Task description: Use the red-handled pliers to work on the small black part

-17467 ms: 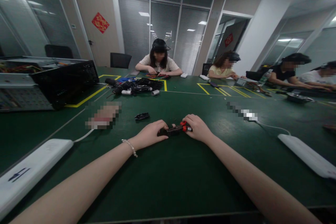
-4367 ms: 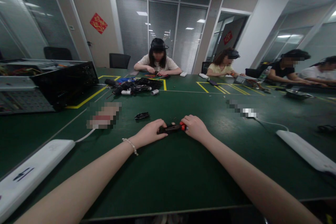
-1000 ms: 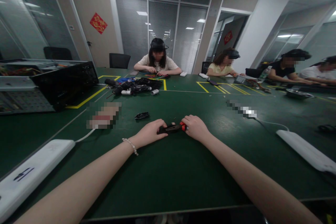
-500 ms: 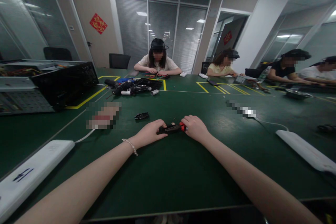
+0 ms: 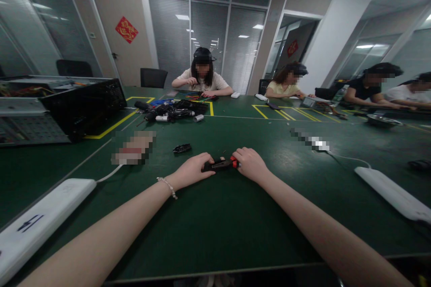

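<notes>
A small dark plastic piece [image 5: 209, 167] lies between the thumb and fingers of my left hand [image 5: 191, 171], low over the table. My right hand [image 5: 251, 164] is closed around a red-handled tool [image 5: 234, 162] that looks like pliers. Its metal end points left and meets the dark piece; the exact contact is too small to make out. Most of the handle is hidden under my right fingers. A second black plastic part [image 5: 182, 148] rests on the green table [image 5: 215, 224], beyond my left hand and to its left.
A computer case [image 5: 84, 107] stands open at the left. Several cables and black parts [image 5: 171, 110] are heaped mid-table. White power strips [image 5: 50, 224] lie left and right [image 5: 390, 190], a blurred phone-like item [image 5: 134, 148] near the left one. Other people sit across the table.
My hands and the pieces in them have barely moved. Across the table, one person has raised a hand toward the chest.
</notes>
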{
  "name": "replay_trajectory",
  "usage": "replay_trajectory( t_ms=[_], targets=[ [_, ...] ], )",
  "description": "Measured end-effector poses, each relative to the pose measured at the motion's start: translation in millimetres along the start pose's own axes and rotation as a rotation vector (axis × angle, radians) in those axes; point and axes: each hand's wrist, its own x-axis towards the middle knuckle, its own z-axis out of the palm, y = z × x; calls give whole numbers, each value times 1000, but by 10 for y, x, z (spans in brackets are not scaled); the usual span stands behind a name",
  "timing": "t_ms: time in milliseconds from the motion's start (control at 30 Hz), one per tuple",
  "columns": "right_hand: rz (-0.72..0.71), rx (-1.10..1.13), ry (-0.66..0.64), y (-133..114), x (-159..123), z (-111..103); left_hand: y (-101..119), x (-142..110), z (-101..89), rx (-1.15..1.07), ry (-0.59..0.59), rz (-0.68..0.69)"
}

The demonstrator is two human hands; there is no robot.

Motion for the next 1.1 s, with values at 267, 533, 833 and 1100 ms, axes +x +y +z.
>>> replay_trajectory(
  t_ms=[267, 533, 833, 1100],
  targets=[
    [-6, -13, 14, 12, -2, 7, -15, -1, 11, 6, 2, -9],
    [-2, -21, -5, 23, -3, -6, -21, -6, 7, 5, -5, 2],
    [-2, -13, -9, 1, 2, -9, 33, -13, -22, 15, -3, 3],
    [-4, -11, 5, 6, -3, -18, 38, -22, -30, 10, -13, -2]
  ],
)
